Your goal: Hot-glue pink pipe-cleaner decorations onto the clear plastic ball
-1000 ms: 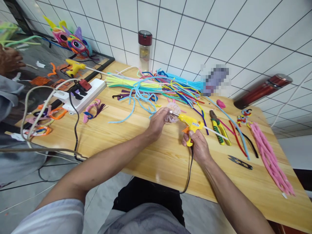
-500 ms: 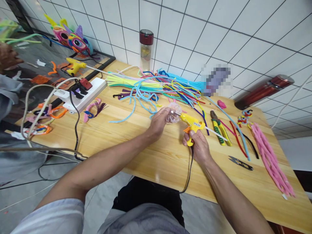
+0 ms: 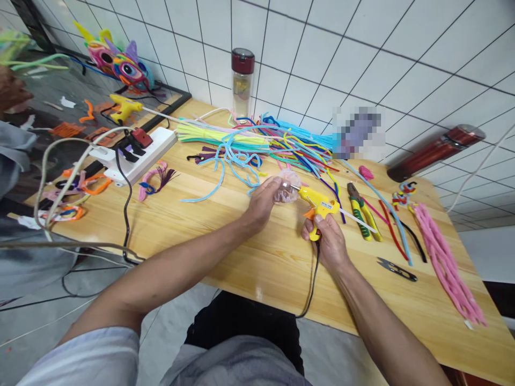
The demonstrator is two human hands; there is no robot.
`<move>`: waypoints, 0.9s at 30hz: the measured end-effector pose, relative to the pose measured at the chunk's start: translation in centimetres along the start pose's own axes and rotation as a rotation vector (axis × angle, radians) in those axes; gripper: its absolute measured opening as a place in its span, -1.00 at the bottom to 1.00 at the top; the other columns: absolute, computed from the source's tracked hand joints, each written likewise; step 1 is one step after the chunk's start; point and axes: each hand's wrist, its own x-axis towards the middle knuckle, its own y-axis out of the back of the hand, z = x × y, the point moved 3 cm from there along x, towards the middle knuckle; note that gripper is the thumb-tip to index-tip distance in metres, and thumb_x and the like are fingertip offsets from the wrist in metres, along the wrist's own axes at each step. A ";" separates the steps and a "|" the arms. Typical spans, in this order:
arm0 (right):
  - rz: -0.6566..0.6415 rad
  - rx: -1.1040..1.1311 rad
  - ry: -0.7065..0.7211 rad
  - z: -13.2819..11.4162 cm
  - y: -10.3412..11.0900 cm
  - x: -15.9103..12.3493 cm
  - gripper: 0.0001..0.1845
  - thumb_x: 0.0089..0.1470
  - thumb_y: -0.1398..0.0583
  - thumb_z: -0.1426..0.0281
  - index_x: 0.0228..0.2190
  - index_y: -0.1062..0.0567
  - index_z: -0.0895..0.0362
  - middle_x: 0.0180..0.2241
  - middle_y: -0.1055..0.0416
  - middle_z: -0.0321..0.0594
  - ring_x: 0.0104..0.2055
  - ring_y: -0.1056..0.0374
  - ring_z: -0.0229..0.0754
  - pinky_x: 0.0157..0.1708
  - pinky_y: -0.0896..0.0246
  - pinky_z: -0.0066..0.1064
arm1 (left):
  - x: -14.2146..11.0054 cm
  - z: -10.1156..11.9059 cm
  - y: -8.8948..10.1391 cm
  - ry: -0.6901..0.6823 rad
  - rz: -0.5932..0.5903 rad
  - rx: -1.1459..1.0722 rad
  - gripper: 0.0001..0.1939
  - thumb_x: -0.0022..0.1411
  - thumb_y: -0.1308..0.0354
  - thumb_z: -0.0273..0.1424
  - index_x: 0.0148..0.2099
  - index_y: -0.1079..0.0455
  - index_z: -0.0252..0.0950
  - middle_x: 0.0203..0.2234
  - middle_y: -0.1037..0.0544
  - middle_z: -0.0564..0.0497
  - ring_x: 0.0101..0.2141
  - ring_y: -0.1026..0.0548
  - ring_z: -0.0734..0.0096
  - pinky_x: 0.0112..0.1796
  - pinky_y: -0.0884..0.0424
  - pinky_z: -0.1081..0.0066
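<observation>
My right hand (image 3: 328,236) is wrapped round the handle of a yellow hot glue gun (image 3: 316,202). A white glue stick (image 3: 358,220) pokes out of its back, and a black cord hangs from the grip. The metal nozzle points left, against or just in front of a clear, pinkish crinkled piece (image 3: 287,194). My left hand (image 3: 263,201) pinches that piece at its left side; its exact kind I cannot make out. Right of the gun lie green-and-yellow pliers (image 3: 362,214) and black thread snips (image 3: 397,269).
Behind my hands lies a pile of coloured pipe cleaners (image 3: 241,139). A white power strip (image 3: 145,155), a second glue gun (image 3: 125,109), a glass bottle (image 3: 242,86), a red thermos (image 3: 436,153) and pink pipe cleaners (image 3: 446,262) surround the workspace. Another person's hand (image 3: 14,91) is far left.
My hands, the glue gun and the crinkled piece stay almost where they were. The other person's hand at the far left has shifted slightly.
</observation>
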 end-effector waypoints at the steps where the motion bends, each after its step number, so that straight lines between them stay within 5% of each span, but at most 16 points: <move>1: -0.004 -0.004 0.003 0.0 0.0 0.0 -0.52 0.10 -0.44 0.00 -0.35 -0.37 0.04 -0.50 -0.31 -0.44 -0.53 -0.30 -0.30 -0.45 -0.16 -0.36 | 0.0 0.0 0.0 0.000 -0.001 0.001 -0.82 0.38 -0.19 -0.33 -0.29 -0.49 -0.27 -0.41 -0.56 0.05 -0.34 -0.53 0.42 -0.25 -0.46 0.45; 27: 0.011 0.026 0.037 -0.7 -0.3 0.0 -0.51 0.09 -0.44 0.00 -0.36 -0.34 0.02 -0.51 -0.29 -0.44 -0.52 -0.30 -0.27 -0.45 -0.19 -0.34 | 0.0 -0.3 0.0 -0.018 -0.047 0.009 -0.78 0.35 -0.25 -0.24 -0.29 -0.49 -0.27 -0.37 -0.59 0.04 -0.31 -0.54 0.41 -0.17 -0.46 0.42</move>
